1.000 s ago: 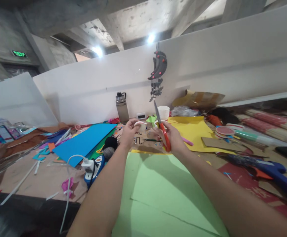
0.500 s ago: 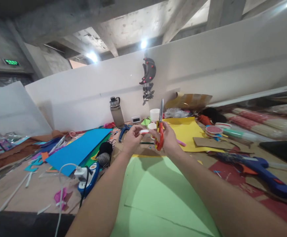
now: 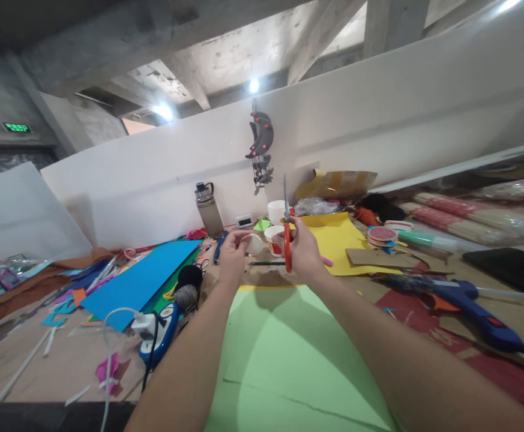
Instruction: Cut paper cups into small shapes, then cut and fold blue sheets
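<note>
Orange-handled scissors (image 3: 287, 247) fill the curled right hand (image 3: 304, 245) while the left hand (image 3: 233, 251) pinches a white disc (image 3: 255, 245), seemingly cut free, further trimming uncertain.

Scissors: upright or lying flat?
Upright: the right hand holds the scissors by the red-orange handle, blades pointing up.

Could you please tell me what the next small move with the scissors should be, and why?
I would probably tip the red-handled scissors toward the round white piece: the left hand holds that piece by its edge, and the right hand grips the scissors, but they point upward rather than at it.
</note>
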Demonstrator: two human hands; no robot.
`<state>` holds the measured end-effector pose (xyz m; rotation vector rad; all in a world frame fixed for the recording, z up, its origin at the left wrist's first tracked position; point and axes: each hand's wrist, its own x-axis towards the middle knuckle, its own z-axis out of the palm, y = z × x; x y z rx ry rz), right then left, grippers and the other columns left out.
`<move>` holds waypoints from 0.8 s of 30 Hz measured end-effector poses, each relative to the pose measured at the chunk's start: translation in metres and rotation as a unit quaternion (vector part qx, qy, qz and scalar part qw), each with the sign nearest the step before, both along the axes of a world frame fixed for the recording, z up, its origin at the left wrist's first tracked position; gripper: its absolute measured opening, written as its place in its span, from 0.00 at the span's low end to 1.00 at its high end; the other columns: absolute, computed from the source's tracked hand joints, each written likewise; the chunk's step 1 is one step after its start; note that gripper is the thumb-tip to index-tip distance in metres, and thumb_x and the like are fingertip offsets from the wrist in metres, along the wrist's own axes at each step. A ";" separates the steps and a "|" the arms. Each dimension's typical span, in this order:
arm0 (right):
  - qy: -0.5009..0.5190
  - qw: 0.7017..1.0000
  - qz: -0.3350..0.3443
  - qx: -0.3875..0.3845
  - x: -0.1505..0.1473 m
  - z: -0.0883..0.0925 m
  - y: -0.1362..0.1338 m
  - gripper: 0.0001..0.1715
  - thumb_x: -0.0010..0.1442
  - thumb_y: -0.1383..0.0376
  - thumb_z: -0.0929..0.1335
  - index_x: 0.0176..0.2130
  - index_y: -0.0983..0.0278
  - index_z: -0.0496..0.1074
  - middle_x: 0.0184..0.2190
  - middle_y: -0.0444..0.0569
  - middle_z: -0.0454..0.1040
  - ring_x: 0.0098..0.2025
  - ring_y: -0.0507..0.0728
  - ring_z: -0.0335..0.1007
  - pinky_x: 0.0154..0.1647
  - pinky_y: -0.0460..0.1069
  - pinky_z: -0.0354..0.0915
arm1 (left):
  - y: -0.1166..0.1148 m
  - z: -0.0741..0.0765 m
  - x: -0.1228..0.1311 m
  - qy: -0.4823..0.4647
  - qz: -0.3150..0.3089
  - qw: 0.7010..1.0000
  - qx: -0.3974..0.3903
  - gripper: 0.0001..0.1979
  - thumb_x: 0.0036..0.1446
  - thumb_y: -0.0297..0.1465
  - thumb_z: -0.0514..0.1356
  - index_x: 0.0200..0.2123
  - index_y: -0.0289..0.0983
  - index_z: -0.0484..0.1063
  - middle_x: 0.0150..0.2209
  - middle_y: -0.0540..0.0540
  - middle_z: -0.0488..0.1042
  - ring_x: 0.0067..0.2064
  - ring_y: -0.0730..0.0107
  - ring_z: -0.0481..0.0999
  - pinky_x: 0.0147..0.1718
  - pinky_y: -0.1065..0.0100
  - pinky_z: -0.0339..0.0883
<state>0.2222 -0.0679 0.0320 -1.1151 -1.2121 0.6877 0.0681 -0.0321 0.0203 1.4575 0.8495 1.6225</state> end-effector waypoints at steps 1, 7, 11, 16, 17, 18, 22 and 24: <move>0.026 1.000 -0.003 -0.001 0.002 0.000 0.001 0.40 0.46 0.44 0.70 0.50 0.62 0.61 0.28 0.42 0.69 0.22 0.50 0.65 0.21 0.46 0.64 | 0.002 0.001 -0.003 -0.027 0.008 1.000 -0.006 0.10 0.48 0.36 0.67 0.33 0.39 0.75 0.36 0.46 0.77 0.32 0.70 0.74 0.27 0.72 0.66; 0.100 0.982 0.153 -0.049 -0.003 -0.002 0.002 0.30 0.45 0.47 0.73 0.41 0.61 0.65 0.22 0.38 0.69 0.16 0.49 0.61 0.16 0.45 0.61 | 0.012 0.000 -0.020 -0.110 -0.014 0.991 -0.076 0.21 0.41 0.37 0.71 0.39 0.38 0.70 0.35 0.47 0.76 0.31 0.70 0.75 0.27 0.70 0.69; -0.042 0.977 0.207 -0.022 -0.012 0.000 -0.004 0.25 0.51 0.50 0.71 0.44 0.60 0.70 0.27 0.44 0.75 0.26 0.54 0.71 0.25 0.46 0.67 | 0.016 -0.005 -0.024 -0.135 -0.017 0.988 -0.072 0.19 0.41 0.36 0.71 0.37 0.36 0.71 0.34 0.46 0.76 0.33 0.71 0.75 0.33 0.69 0.70; -0.124 0.976 0.177 -0.002 -0.015 0.002 -0.010 0.30 0.55 0.54 0.69 0.55 0.60 0.67 0.41 0.49 0.78 0.40 0.58 0.75 0.39 0.51 0.69 | 0.018 -0.007 -0.027 -0.160 0.004 0.987 -0.016 0.16 0.41 0.34 0.70 0.34 0.37 0.72 0.35 0.47 0.78 0.37 0.71 0.77 0.41 0.69 0.68; -0.131 0.975 0.181 -0.005 -0.015 0.001 -0.010 0.30 0.56 0.55 0.69 0.56 0.60 0.66 0.42 0.50 0.78 0.40 0.58 0.75 0.40 0.51 0.69 | 0.019 -0.007 -0.027 -0.159 0.005 0.987 -0.010 0.16 0.41 0.33 0.70 0.34 0.37 0.73 0.36 0.46 0.78 0.38 0.71 0.77 0.42 0.68 0.68; -0.137 0.973 0.186 -0.005 -0.016 -0.001 -0.009 0.30 0.56 0.57 0.68 0.57 0.60 0.65 0.43 0.50 0.78 0.41 0.58 0.75 0.41 0.51 0.69 | 0.020 -0.007 -0.027 -0.156 0.006 0.988 -0.006 0.15 0.41 0.33 0.70 0.34 0.37 0.73 0.37 0.46 0.78 0.38 0.70 0.77 0.43 0.68 0.68; -0.177 0.966 0.187 0.020 -0.019 -0.011 -0.006 0.30 0.55 0.65 0.68 0.57 0.60 0.64 0.48 0.51 0.75 0.46 0.57 0.72 0.48 0.52 0.67 | 0.021 -0.007 -0.027 -0.156 0.014 0.988 -0.014 0.14 0.40 0.30 0.70 0.33 0.36 0.73 0.37 0.46 0.78 0.38 0.71 0.77 0.44 0.68 0.67; -0.185 0.965 0.184 0.028 -0.020 -0.015 -0.006 0.32 0.55 0.69 0.66 0.59 0.60 0.61 0.49 0.51 0.74 0.47 0.57 0.72 0.48 0.52 0.67 | 0.020 -0.007 -0.027 -0.162 0.005 0.987 -0.019 0.14 0.40 0.29 0.70 0.32 0.36 0.72 0.36 0.46 0.78 0.38 0.71 0.77 0.43 0.67 0.68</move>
